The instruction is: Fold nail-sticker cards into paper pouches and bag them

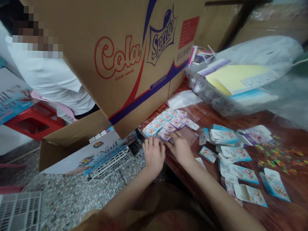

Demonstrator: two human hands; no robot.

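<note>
My left hand (pixel 154 152) and my right hand (pixel 180 147) lie side by side at the near left edge of a dark wooden table (pixel 287 214). Both rest on a tidy block of small nail-sticker packets (pixel 166 122), blue and purple with hand pictures. The left hand's fingers curl over the block's near end. The right hand's fingers press down on a packet beside it. What sits under the fingertips is hidden.
Loose folded card packets (pixel 243 172) are scattered over the table to the right, with small coloured stickers (pixel 279 157) further right. A clear plastic tub (pixel 220 97) of papers stands behind. A large Cola/Sprite carton (pixel 125 60) looms at left. A person in white (pixel 51 81) sits beyond.
</note>
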